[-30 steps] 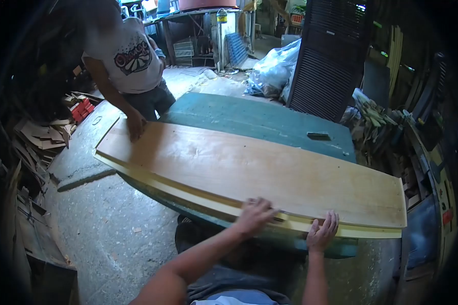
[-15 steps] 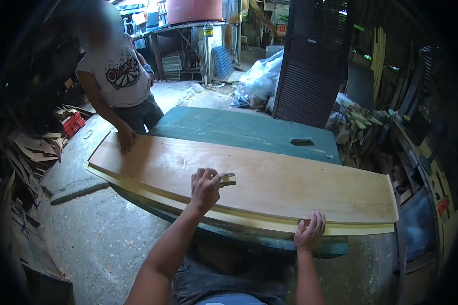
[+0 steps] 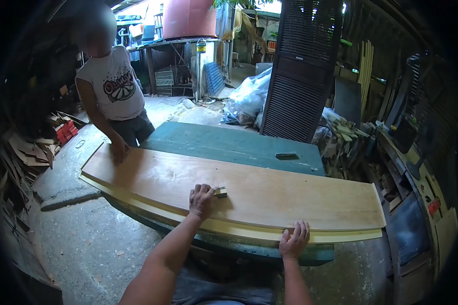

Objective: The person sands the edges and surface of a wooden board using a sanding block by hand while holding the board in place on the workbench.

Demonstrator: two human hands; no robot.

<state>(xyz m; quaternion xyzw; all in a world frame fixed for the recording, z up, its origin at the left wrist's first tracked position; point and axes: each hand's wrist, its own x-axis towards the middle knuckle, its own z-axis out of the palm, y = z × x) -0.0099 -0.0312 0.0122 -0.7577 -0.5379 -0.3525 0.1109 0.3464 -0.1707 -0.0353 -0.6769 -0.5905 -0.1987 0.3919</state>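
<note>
A long light-brown wooden panel (image 3: 259, 190) lies on a green table (image 3: 208, 140), over a paler strip (image 3: 239, 227) along the near edge. My left hand (image 3: 202, 201) is closed on a small block (image 3: 221, 192), dark below and pale on top, at the middle of the panel. Toward the panel's right end, my right hand (image 3: 294, 240) rests on the near edge, its fingers spread over the rim and nothing held in it.
Across the table at the left, a person (image 3: 114, 94) touches the panel's far left end. A dark flat block (image 3: 286, 155) lies on the green table. Beyond stand a louvered door (image 3: 303, 71) and a plastic bag (image 3: 248, 96). Wood scraps (image 3: 33, 150) are piled left.
My left hand has lifted the small block from the near edge and brought it left onto the panel. My right hand stays at the edge. The view has tilted up and shifted right.
</note>
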